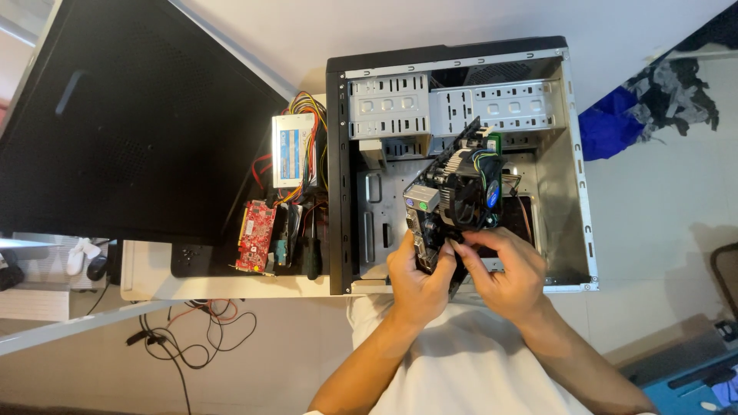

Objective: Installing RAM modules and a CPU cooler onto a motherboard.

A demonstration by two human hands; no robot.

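Setting: pale surface point(146, 273) seen from above, against a light wall and floor.

Black side panel point(131, 115): large, dark, lying left of the case and covering most of the surface.

Computer case point(573, 154): open on its side, black frame, bare metal interior, drive cages at the top.

Motherboard point(453, 204): lifted clear of the case floor and tilted on edge above the open case, black cooler fan and grey port block facing the camera.

Power supply point(294, 150): grey box with a bundle of coloured wires, just left of the case.

Red expansion card point(256, 234): lying below the power supply, beside a black-handled screwdriver point(312, 257).

Loose black cables point(184, 338): hanging below the surface edge.

Left hand point(419, 284): grip closed around the motherboard's lower edge.

Right hand point(507, 269): fingertips pinched on the board's lower right edge, beside the left hand.
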